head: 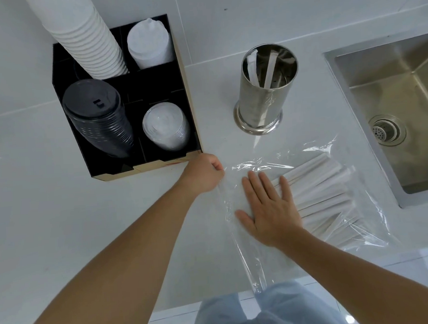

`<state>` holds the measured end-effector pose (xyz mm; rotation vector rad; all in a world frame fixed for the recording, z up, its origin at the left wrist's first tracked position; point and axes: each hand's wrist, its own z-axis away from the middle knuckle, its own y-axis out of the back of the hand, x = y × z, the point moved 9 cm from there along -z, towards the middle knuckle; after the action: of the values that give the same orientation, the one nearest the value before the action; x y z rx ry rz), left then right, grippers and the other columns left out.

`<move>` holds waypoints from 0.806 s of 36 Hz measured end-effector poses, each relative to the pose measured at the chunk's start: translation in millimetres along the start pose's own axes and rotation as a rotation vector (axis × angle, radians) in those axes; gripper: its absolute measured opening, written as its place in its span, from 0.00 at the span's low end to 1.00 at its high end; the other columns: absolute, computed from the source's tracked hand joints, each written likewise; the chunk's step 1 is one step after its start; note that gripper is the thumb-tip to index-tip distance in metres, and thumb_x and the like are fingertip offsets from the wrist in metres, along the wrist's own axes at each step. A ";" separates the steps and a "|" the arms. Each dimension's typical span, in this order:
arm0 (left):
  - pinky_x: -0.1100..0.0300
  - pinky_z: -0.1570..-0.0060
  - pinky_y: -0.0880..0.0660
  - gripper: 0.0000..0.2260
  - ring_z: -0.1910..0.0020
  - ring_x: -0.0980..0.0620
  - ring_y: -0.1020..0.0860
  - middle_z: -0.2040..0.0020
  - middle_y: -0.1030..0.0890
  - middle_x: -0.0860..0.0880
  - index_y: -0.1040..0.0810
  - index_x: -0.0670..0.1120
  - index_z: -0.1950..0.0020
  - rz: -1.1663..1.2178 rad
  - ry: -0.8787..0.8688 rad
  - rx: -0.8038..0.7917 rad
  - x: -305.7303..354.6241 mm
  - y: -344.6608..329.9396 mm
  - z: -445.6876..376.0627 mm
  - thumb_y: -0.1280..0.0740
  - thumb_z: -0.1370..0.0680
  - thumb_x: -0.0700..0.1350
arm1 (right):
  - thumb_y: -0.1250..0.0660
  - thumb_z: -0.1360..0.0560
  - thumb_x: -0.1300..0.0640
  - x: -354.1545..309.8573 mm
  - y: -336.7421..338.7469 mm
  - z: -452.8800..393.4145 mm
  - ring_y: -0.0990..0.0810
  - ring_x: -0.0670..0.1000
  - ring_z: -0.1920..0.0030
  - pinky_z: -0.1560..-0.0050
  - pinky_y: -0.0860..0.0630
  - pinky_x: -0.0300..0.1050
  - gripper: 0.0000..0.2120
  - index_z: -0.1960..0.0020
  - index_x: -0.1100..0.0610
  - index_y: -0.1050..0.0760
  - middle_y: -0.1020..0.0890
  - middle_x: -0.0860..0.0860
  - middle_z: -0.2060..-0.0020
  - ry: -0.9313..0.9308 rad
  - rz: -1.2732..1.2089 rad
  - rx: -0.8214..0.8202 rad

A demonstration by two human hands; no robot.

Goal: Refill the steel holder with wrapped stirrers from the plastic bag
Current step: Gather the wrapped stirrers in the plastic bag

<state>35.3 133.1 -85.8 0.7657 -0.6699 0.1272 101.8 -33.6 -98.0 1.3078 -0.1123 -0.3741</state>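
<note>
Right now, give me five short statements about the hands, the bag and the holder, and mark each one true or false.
1. The steel holder stands upright on the counter. True.
2. The steel holder is packed full of stirrers. False: only a few wrapped stirrers stand in it, with most of the inside bare.
3. The left hand pinches an edge of the plastic bag. True.
4. The right hand is closed around a bundle of stirrers. False: it lies flat and open, fingers spread, at the bag's opening.
5. The wrapped stirrers in the bag lie in the sink. False: the bag lies on the counter beside the sink.
</note>
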 end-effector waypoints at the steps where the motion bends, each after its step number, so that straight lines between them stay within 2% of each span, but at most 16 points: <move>1: 0.65 0.71 0.28 0.06 0.73 0.55 0.24 0.70 0.22 0.52 0.22 0.49 0.64 0.028 0.004 -0.021 0.0 -1.1 0.1 0.32 0.27 0.41 | 0.53 0.22 0.35 -0.1 0.2 0.0 0.43 0.57 0.23 0.27 0.51 0.66 0.36 0.22 0.57 0.44 0.40 0.54 0.22 0.000 0.001 0.003; 4: 0.70 0.79 0.32 0.06 0.81 0.58 0.26 0.71 0.21 0.47 0.22 0.47 0.61 0.109 0.020 -0.092 -2.1 -2.7 2.8 0.33 0.24 0.41 | 0.53 0.22 0.35 -0.1 0.8 0.3 0.43 0.56 0.23 0.27 0.51 0.66 0.36 0.22 0.57 0.44 0.40 0.54 0.22 0.000 0.002 0.009; 9: 0.66 0.76 0.29 0.05 0.77 0.55 0.23 0.68 0.20 0.47 0.23 0.47 0.58 0.228 0.026 -0.190 -5.8 -1.7 8.7 0.33 0.22 0.42 | 0.55 0.22 0.34 -0.6 0.6 -0.3 0.45 0.56 0.22 0.26 0.53 0.66 0.36 0.22 0.56 0.47 0.43 0.53 0.22 0.001 0.000 0.001; 15: 0.64 0.73 0.26 0.04 0.74 0.54 0.21 0.65 0.20 0.47 0.23 0.49 0.56 0.289 0.050 -0.232 -16.0 0.0 14.7 0.34 0.22 0.44 | 0.57 0.22 0.34 -0.6 0.6 -0.9 0.46 0.56 0.22 0.26 0.54 0.66 0.37 0.21 0.56 0.48 0.44 0.53 0.21 -0.005 -0.008 -0.016; 18: 0.65 0.74 0.28 0.05 0.75 0.54 0.22 0.68 0.19 0.50 0.23 0.51 0.58 0.299 0.105 -0.196 -18.1 1.2 16.1 0.31 0.24 0.50 | 0.57 0.22 0.34 -0.9 1.1 -0.4 0.45 0.56 0.22 0.26 0.53 0.66 0.37 0.22 0.56 0.47 0.43 0.53 0.22 -0.002 -0.008 -0.021; 21: 0.66 0.76 0.30 0.13 0.78 0.55 0.25 0.74 0.20 0.54 0.23 0.52 0.60 0.282 0.146 -0.160 -10.5 0.9 17.0 0.30 0.30 0.61 | 0.59 0.22 0.34 -1.2 1.2 0.1 0.47 0.56 0.22 0.26 0.54 0.66 0.37 0.21 0.56 0.48 0.44 0.53 0.21 -0.001 -0.007 -0.024; 24: 0.66 0.74 0.31 0.17 0.79 0.56 0.25 0.74 0.19 0.53 0.24 0.52 0.60 0.251 0.162 -0.180 0.7 -5.7 18.6 0.30 0.32 0.65 | 0.59 0.22 0.34 -1.3 1.4 0.1 0.47 0.55 0.22 0.26 0.55 0.65 0.37 0.21 0.55 0.48 0.45 0.53 0.21 -0.003 -0.004 -0.024; 26: 0.65 0.74 0.29 0.17 0.78 0.56 0.23 0.74 0.18 0.51 0.23 0.50 0.61 0.203 0.157 -0.173 6.5 -8.6 18.5 0.30 0.31 0.64 | 0.59 0.22 0.34 -1.4 1.5 0.1 0.48 0.55 0.22 0.26 0.56 0.65 0.37 0.21 0.55 0.49 0.46 0.53 0.21 -0.002 -0.001 -0.025; 29: 0.61 0.70 0.22 0.12 0.73 0.53 0.19 0.70 0.16 0.46 0.23 0.45 0.63 0.133 0.125 -0.130 12.6 -8.4 18.4 0.29 0.28 0.53 | 0.58 0.22 0.34 -1.6 2.5 1.0 0.47 0.56 0.22 0.26 0.55 0.65 0.37 0.21 0.56 0.48 0.44 0.53 0.21 -0.002 -0.001 -0.021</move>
<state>38.6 112.9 -73.5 0.5833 -0.6035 0.2482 100.6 -33.5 -95.1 1.2873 -0.1090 -0.3760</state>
